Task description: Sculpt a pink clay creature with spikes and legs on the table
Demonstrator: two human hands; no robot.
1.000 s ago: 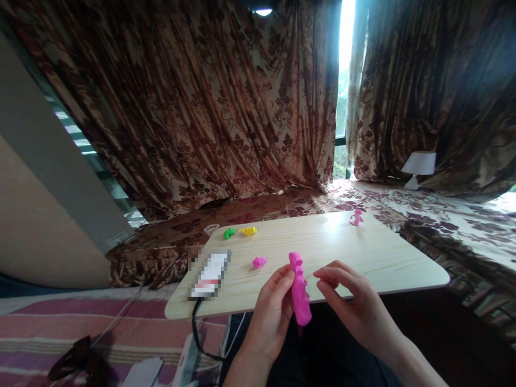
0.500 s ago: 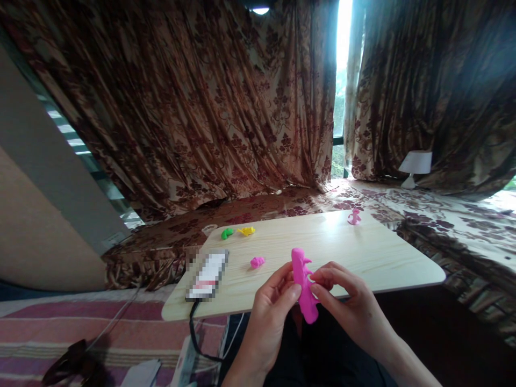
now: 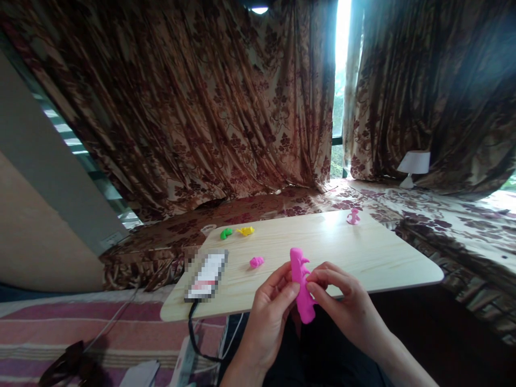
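Both hands hold an upright roll of pink clay (image 3: 301, 284) in front of the near edge of a light wooden table (image 3: 363, 252). My left hand (image 3: 271, 312) grips its lower left side with curled fingers. My right hand (image 3: 342, 306) pinches a small nub on its right side with fingertips pressed together. A small pink clay lump (image 3: 256, 262) lies on the table just beyond my left hand.
A green clay piece (image 3: 226, 233) and a yellow one (image 3: 246, 231) lie at the table's far left. A pink clay figure (image 3: 353, 216) stands at the far right. A phone (image 3: 206, 275) with a cable rests near the left edge. Patterned curtains (image 3: 226, 107) hang behind; a small white lamp (image 3: 413, 164) sits at right.
My right hand closed in from a gap beside the clay roll and now pinches its right side. The roll tilted more upright and a small nub shows on it.
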